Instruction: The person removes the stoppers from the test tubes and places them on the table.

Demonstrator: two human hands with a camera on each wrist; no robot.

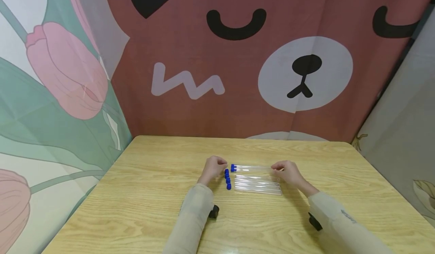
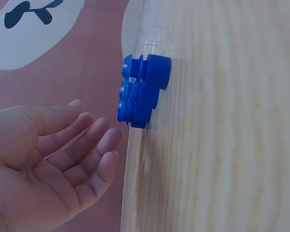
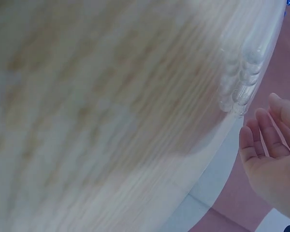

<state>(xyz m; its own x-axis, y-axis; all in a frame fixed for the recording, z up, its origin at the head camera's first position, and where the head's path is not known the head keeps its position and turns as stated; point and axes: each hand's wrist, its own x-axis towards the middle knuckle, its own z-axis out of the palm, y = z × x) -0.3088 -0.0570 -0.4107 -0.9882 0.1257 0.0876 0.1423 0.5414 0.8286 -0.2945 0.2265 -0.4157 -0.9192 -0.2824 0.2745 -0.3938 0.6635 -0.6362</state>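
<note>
My left hand (image 1: 214, 168) hovers at the upper left of a short column of loose blue caps (image 1: 228, 180); its fingers are loosely bent around nothing in the left wrist view. To the right of the caps, several clear tubes (image 1: 258, 185) lie side by side without caps. Just above them lie clear tubes with blue caps (image 1: 233, 168) at their left ends. My right hand (image 1: 288, 172) is by the right ends of the tubes. In the right wrist view, its relaxed fingers (image 3: 267, 134) appear apart from the rounded tube ends (image 3: 250, 72).
Everything lies on a wood-grain table (image 1: 163, 163). Behind its far edge hangs a reddish-brown cloth (image 1: 183, 114) with a cartoon face. A floral cloth (image 1: 68, 73) hangs on the left, and a pale one (image 1: 404, 114) on the right. Dark wrist cameras (image 1: 213, 212) sit at both sleeves.
</note>
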